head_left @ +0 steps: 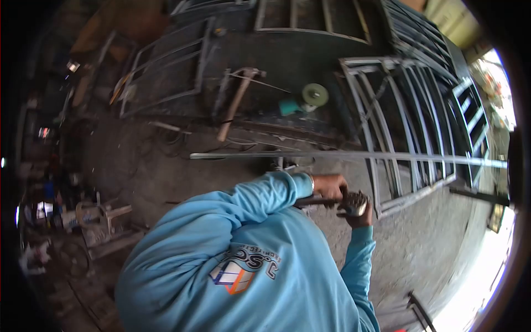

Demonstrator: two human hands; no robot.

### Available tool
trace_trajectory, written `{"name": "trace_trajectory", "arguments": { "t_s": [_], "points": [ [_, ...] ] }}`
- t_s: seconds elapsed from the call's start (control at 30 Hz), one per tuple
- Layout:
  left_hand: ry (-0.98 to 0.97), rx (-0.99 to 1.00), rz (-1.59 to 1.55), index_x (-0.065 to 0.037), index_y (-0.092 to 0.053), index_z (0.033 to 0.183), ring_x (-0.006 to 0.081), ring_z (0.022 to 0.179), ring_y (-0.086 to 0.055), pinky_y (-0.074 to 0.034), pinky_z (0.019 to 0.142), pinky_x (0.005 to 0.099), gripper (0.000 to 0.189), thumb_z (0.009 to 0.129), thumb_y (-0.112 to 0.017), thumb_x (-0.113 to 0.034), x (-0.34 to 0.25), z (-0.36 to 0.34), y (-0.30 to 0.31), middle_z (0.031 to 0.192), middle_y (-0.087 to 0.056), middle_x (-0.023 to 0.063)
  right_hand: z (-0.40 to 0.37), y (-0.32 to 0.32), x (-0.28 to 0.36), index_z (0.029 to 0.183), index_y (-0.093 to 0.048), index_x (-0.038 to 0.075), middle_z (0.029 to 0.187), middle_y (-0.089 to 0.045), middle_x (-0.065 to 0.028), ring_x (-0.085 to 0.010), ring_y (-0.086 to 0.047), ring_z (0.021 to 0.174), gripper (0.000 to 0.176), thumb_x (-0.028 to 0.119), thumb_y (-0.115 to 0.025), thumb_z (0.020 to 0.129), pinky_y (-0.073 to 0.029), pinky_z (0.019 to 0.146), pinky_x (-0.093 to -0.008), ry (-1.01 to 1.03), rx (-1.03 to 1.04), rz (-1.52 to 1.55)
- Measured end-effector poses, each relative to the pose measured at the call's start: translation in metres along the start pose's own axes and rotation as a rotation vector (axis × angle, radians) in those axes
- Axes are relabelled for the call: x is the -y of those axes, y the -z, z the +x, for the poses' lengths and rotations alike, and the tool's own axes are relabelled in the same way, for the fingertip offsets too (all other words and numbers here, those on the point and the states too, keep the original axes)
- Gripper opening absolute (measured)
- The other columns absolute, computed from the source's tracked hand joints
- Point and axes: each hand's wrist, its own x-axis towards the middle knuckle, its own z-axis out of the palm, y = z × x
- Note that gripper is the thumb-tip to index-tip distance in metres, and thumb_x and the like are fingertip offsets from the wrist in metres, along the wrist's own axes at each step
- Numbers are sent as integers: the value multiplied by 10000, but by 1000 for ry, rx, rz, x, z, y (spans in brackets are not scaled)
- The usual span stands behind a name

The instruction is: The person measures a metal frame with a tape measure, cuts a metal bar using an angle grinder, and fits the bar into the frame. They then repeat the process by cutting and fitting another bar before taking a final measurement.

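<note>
My left hand (330,186) reaches across in front of my chest, fingers curled onto a dark tool with a rounded metal end (355,206). From below and to the right, my right hand (362,217) is closed around the metal end. Its exact kind is hard to make out, as both hands cover parts of it. Just beyond the hands, a long thin metal bar (332,156) runs across the view. Past the bar lie a wooden-handled hammer (237,105) and a teal tool (289,107) beside a round greenish disc (315,94).
Welded metal frames (394,133) with parallel bars stand to the right, and another frame (166,66) lies at the upper left. A dark work surface (276,47) spans the far side. Cluttered equipment (91,224) fills the lower left above concrete floor (437,232).
</note>
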Motion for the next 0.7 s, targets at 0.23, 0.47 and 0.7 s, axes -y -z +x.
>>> {"name": "trace_trajectory", "arguments": {
  "t_s": [0.23, 0.47, 0.7],
  "points": [
    [235, -133, 12, 26, -635, 994, 207, 551, -656, -527, 477, 331, 253, 785, -644, -116, 4, -72, -12, 731, -664, 127, 18, -6, -9, 1147, -583, 20, 982, -675, -175, -350, -672, 747, 524, 456, -533, 861, -566, 547, -465, -204, 263, -170],
    [127, -277, 767, 35, -658, 819, 406, 769, -653, -505, 681, 497, 194, 782, -637, -154, 10, -132, 21, 779, -651, 244, 34, -93, 13, 1157, -535, 7, 974, -655, -159, -306, -677, 760, 439, 231, -685, 810, -587, 590, -422, -53, 349, -412],
    [138, -697, 934, 12, -658, 960, 409, 836, -664, -521, 748, 494, 247, 758, -675, -130, -49, -161, 103, 858, -657, 276, 73, -239, 46, 1104, -589, -60, 912, -680, -132, -192, -675, 834, 399, 177, -706, 805, -547, 725, -294, 338, 378, -868]
  ]
}}
